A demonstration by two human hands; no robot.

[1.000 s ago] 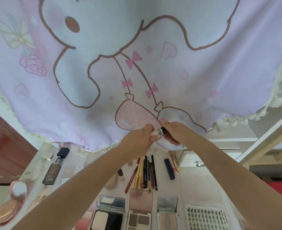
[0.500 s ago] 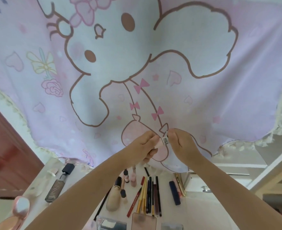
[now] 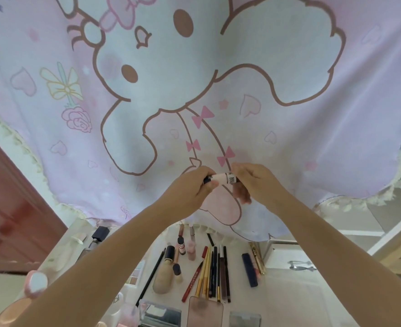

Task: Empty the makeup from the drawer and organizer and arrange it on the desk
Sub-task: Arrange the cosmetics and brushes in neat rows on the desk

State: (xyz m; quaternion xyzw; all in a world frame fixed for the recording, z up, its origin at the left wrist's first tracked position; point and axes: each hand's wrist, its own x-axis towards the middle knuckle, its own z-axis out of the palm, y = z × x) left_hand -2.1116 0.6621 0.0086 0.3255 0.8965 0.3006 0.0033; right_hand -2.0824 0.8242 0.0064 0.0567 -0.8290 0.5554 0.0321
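Both hands hold one small pale-pink makeup tube [image 3: 220, 179] with black-and-white end bands, raised in front of the pink cartoon cloth. My left hand [image 3: 193, 190] grips its left end, and my right hand [image 3: 253, 182] pinches its right end. Below them on the white desk [image 3: 289, 293] lies a row of makeup pencils [image 3: 212, 272], a dark blue tube [image 3: 249, 269], a gold tube [image 3: 257, 258], small bottles [image 3: 181, 245] and a beige sponge-like bottle [image 3: 164, 277]. Open palettes [image 3: 205, 312] lie at the near edge.
A large pink cartoon-print cloth [image 3: 218, 90] with a lace edge hangs over the back of the desk. A foundation bottle [image 3: 98, 236] and a pink compact [image 3: 35, 283] lie at the left. A white drawer unit with a metal handle [image 3: 300, 265] stands at the right. A red-brown door [image 3: 8, 220] is at the left.
The camera has tilted upward, so more cloth and less desk shows. My hands stay on the tube and have drawn slightly apart, showing more of it between them.
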